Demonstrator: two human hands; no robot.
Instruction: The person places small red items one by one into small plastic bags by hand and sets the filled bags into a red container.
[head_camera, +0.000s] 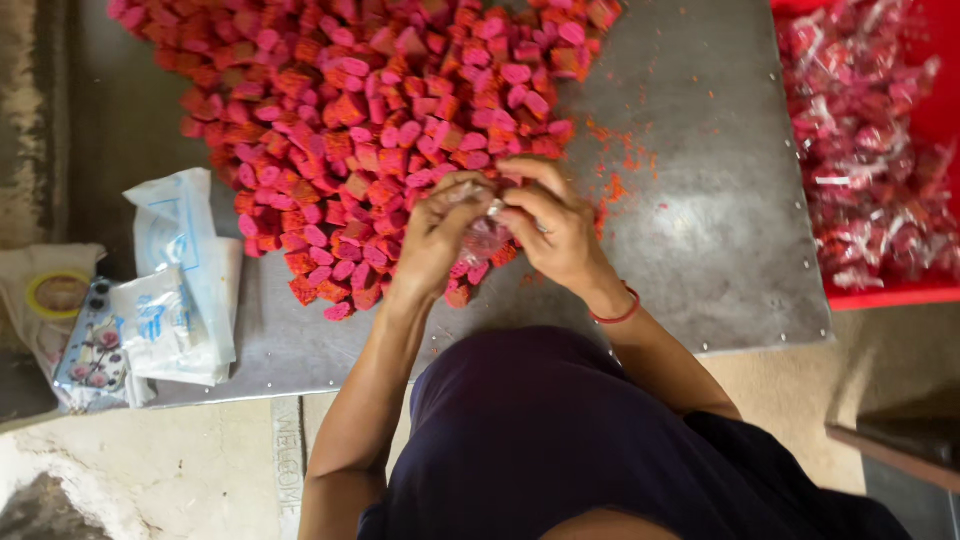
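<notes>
Dark purple clothing (560, 440) fills the bottom of the view, nearest the camera, with both bare forearms reaching up from it onto a grey metal desk (720, 230). At the near edge of a big pile of red and pink blocks (380, 110), the left hand (435, 240) and the right hand (555, 230) meet. Between them sits a small clear wrapper (487, 235) with something pinkish red inside it. Both sets of fingers are curled shut on this wrapper, pinching it from either side, the left thumb and forefinger at its upper left and the right fingertips at its upper right. The wrapper lies just above the desk, at the lowest blocks of the pile. A thin red bangle (620, 312) circles the right wrist.

Orange-red crumbs (625, 160) are scattered on the metal just right of the pile. Farther right, off the desk's edge, a red tray (945, 110) holds a heap of wrapped red pieces (860, 150) in clear film. On the left end of the desk lie white plastic bags with blue print (185, 280), and beside them a small flowered packet (92, 350) and a bag showing a yellow ring (55, 292). Pale floor (150, 470) shows below the desk.
</notes>
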